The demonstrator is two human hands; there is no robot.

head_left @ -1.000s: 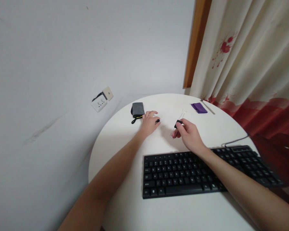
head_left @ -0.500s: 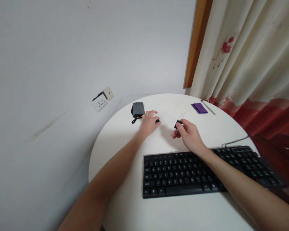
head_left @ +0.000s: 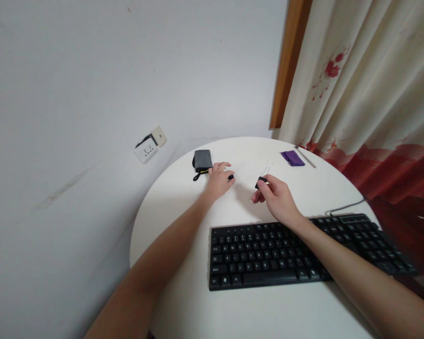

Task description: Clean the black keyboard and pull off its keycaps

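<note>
In my right hand (head_left: 277,195) is a black binder clip (head_left: 260,182) with silver wire handles, pinched between thumb and fingers above the white table. One pair of handle ends points away from me, the other down toward my fingers. My left hand (head_left: 220,180) rests on the table to the left, its thumb and index finger closed on a small black object (head_left: 231,177) whose kind I cannot make out. Just behind that hand, almost touching its fingers, lies a grey pouch (head_left: 202,159) with a black loop and a yellow edge.
A black keyboard (head_left: 261,263) lies under my right forearm, its cable running right. Farther back are a purple folded pouch (head_left: 292,158) and a slim grey stick (head_left: 305,157). The round white table (head_left: 173,202) stands by a wall with a socket (head_left: 146,149); a curtain (head_left: 360,94) hangs right.
The binder clip in my right hand has tilted very slightly. My left hand and the other things are practically where they were.
</note>
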